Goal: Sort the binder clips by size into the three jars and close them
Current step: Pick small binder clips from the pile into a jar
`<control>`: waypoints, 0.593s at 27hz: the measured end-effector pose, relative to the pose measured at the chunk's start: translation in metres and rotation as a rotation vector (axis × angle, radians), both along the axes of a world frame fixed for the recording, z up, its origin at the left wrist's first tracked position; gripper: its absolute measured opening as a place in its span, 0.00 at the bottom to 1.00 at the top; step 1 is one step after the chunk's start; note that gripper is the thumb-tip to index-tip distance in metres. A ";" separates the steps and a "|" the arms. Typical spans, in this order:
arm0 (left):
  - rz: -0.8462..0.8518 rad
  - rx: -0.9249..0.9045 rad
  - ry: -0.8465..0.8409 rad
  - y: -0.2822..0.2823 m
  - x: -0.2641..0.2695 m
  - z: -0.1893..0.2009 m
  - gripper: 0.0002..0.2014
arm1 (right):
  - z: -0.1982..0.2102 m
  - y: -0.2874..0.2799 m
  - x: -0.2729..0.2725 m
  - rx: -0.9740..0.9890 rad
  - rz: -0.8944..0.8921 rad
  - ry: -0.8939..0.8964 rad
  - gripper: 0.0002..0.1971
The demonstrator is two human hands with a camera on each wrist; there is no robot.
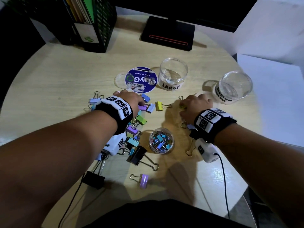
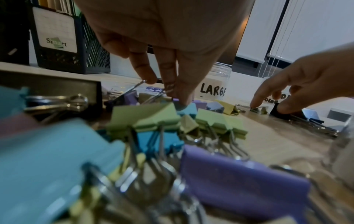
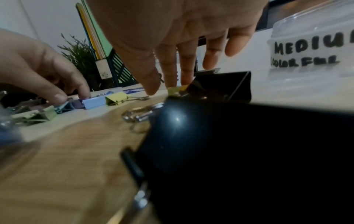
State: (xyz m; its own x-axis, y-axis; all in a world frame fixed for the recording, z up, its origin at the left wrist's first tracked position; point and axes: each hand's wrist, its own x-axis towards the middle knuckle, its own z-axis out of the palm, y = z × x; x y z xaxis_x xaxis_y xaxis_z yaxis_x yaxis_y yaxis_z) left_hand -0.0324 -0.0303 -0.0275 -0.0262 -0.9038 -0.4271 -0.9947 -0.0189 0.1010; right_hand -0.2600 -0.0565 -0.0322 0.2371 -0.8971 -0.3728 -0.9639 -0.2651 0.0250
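My left hand (image 1: 139, 102) reaches down into a pile of coloured binder clips (image 1: 134, 127) and pinches a purple clip (image 1: 142, 107) between thumb and fingers (image 3: 59, 97). My right hand (image 1: 184, 106) hovers low with fingers fairly straight, and its index tip touches a small yellow-green clip (image 2: 260, 109). A yellow clip (image 1: 159, 106) lies between the hands. The LARGE jar (image 1: 172, 74) and the MEDIUM jar (image 1: 233, 88) stand open and hold no clips. A small jar (image 1: 162, 140) near me holds several small clips. Large black clips (image 1: 139, 155) lie at the front.
A clear lid (image 1: 120, 79) overlaps a round blue card (image 1: 141, 79) left of the LARGE jar. A black mesh file holder (image 1: 92, 22) and a monitor base (image 1: 167, 33) stand at the back. A lone purple clip (image 1: 144, 180) lies near the round table's front edge.
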 end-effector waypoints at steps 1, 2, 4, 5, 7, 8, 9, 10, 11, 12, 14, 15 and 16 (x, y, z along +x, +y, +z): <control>0.004 -0.014 -0.003 0.001 0.001 0.001 0.16 | -0.002 0.000 0.001 -0.012 0.006 -0.002 0.19; 0.016 -0.040 -0.009 0.003 0.003 0.001 0.15 | -0.004 0.001 0.001 -0.020 0.014 -0.011 0.19; 0.064 -0.089 -0.026 0.006 0.011 0.003 0.15 | -0.005 0.005 -0.001 -0.021 0.033 -0.036 0.19; 0.088 -0.097 -0.035 0.006 0.016 0.005 0.14 | -0.005 0.009 -0.001 -0.025 0.051 -0.042 0.19; 0.119 -0.053 -0.037 0.007 0.025 0.008 0.14 | -0.006 0.015 -0.002 -0.044 0.105 -0.041 0.19; 0.125 -0.011 -0.025 0.008 0.028 0.008 0.13 | -0.005 0.018 -0.001 -0.050 0.129 -0.040 0.19; 0.128 0.022 -0.005 0.010 0.029 0.008 0.13 | -0.005 0.021 -0.001 -0.050 0.143 -0.038 0.19; 0.132 0.034 0.026 0.012 0.028 0.008 0.14 | -0.004 0.024 0.000 -0.043 0.151 -0.032 0.19; 0.138 0.023 0.065 0.016 0.026 0.007 0.15 | -0.004 0.026 0.000 -0.036 0.156 -0.023 0.20; 0.150 0.000 0.114 0.020 0.023 0.006 0.16 | -0.003 0.028 0.000 -0.032 0.159 -0.016 0.21; 0.189 -0.032 0.234 0.029 0.017 0.007 0.18 | -0.003 0.031 -0.001 -0.035 0.160 -0.015 0.23; 0.203 -0.048 0.286 0.033 0.015 0.008 0.18 | -0.002 0.032 -0.002 -0.039 0.159 -0.019 0.23; 0.205 -0.074 0.316 0.038 0.015 0.009 0.17 | -0.003 0.033 -0.003 -0.044 0.158 -0.023 0.24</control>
